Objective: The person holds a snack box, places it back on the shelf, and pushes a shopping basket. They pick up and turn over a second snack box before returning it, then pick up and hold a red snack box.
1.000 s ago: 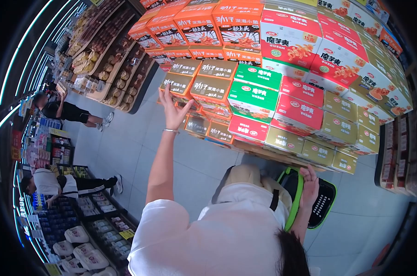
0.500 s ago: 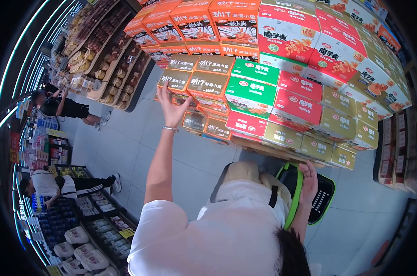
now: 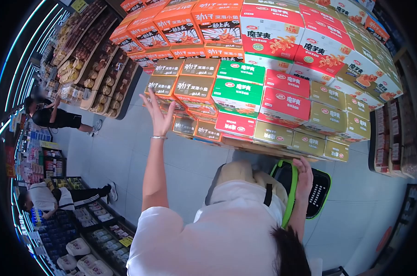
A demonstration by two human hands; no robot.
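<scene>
My left hand [image 3: 158, 118] is open, fingers spread, at the front left corner of a stack of brown-topped orange snack boxes [image 3: 162, 85]. Its fingertips overlap the nearest box in this view, and a thin bracelet circles the wrist. Near the front edge of the display, my right hand [image 3: 303, 175] is raised with its fingers loosely bent and apart, nothing visible in them. A black shopping basket [image 3: 318, 195] with a bright green rim and handle hangs beside that forearm.
Green boxes [image 3: 237, 94], red boxes [image 3: 285, 105] and gold boxes [image 3: 326, 118] continue the stepped display rightward. Larger orange cartons [image 3: 177, 28] rise behind. A tiered shelf [image 3: 108, 78] stands at far left. Two people [image 3: 61, 112] are in the aisle on the left.
My left hand has drawn back slightly from the brown-topped box, its fingers spreading. The view has shifted a little, and my right hand stays beside the basket.
</scene>
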